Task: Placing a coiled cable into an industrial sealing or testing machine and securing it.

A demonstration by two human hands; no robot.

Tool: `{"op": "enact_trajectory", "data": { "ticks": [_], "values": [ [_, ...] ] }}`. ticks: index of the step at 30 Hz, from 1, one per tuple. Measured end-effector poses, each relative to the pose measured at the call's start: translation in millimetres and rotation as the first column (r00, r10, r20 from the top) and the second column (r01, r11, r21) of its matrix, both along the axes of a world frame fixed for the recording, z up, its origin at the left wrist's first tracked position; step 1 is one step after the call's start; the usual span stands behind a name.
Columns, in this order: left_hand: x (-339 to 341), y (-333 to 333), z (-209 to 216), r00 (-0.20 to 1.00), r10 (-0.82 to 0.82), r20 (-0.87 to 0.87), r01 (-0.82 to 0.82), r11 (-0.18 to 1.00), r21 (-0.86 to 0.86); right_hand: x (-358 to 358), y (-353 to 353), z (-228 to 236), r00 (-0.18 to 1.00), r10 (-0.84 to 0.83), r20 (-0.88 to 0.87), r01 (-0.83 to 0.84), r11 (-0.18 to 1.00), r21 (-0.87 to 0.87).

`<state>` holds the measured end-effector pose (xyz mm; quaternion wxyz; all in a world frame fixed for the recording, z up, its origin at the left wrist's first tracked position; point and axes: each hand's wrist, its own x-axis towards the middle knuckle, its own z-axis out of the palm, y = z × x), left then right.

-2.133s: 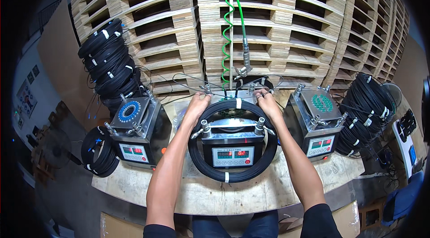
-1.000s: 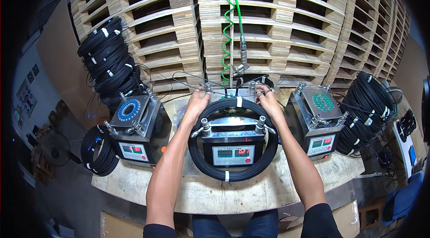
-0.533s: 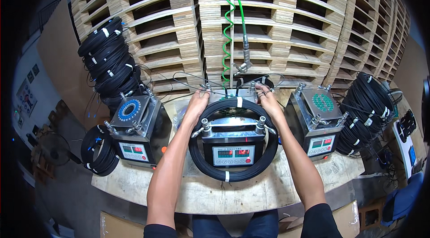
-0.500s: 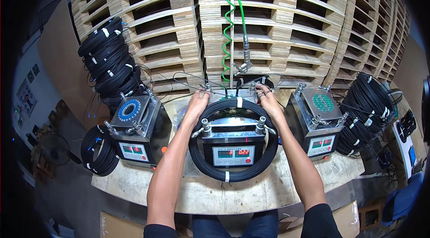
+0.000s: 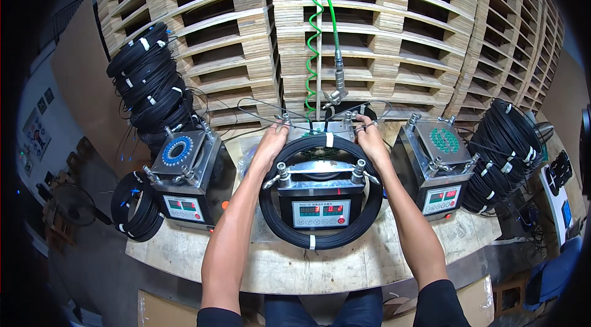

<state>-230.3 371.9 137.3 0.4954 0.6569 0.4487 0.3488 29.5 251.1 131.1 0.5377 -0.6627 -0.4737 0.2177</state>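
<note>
A benchtop machine [image 5: 320, 192] with a lit panel and metal corner posts stands in the middle of the table. A black cable coil [image 5: 313, 242], bound with white tape, hangs around its front. Two cable ends run into the back of the machine near its top plate. My left hand [image 5: 273, 140] is closed at the back left post [image 5: 285, 119], fingers wrapped around the knob. My right hand [image 5: 369, 139] is at the back right post [image 5: 349, 119], fingers bent around its knob, partly hidden. Thin black cable loops [image 5: 251, 103] spread behind both hands.
Similar machines stand left [image 5: 182, 179] and right [image 5: 436, 173], topped with blue and green ring parts. Cable coils pile up at far left [image 5: 151, 81] and right [image 5: 502, 161]. A metal air gun [image 5: 338, 81] hangs from a green hose. Wooden pallets [image 5: 240, 25] rise behind the table.
My right fingers have shifted slightly at the back right knob; my left hand stays at its post. The air gun has swung a little. The readings on the machines' displays have changed.
</note>
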Motion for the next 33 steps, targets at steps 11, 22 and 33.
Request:
{"op": "enact_trajectory", "data": {
  "ticks": [11, 22, 33],
  "values": [
    [1, 2, -4, 0.995, 0.079, -0.058, -0.077, 0.996, 0.046, 1, 0, -5, 0.969, 0.149, -0.198, -0.131, 0.986, 0.105],
    [2, 0, -1, 1.000, 0.014, -0.012, -0.014, 0.999, 0.030, 10, 8, -12, 0.999, 0.044, -0.022, -0.044, 0.999, 0.016],
    [-6, 8, -7, 0.997, 0.076, -0.012, -0.075, 0.997, 0.030, -7, 0, 1, 0.966, 0.142, -0.216, -0.127, 0.988, 0.083]
  ]
}}
